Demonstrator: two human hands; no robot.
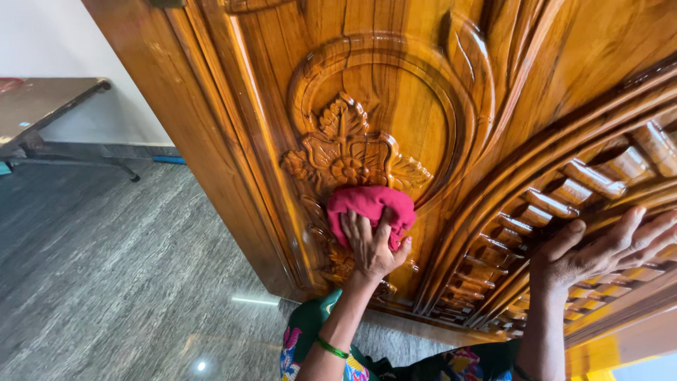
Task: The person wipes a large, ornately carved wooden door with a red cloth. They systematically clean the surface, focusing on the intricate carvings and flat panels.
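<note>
Pink cloth (371,207) is under our left hand (371,243); its fingers grip it against the carved door (395,92), just below the flower carving (347,152). Our right hand (603,250) lies open on the slats (564,204). Left of the door edge, the grey floor (106,268) gives free room.

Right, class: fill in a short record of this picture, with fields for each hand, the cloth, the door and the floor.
left hand: presses the pink cloth onto the door's carving
right hand: flat, fingers spread, on the carved slats
cloth: bunched, just below the carved flower
door: glossy brown wood, arched mouldings
wrist: green bangle
floor: grey, polished
</note>
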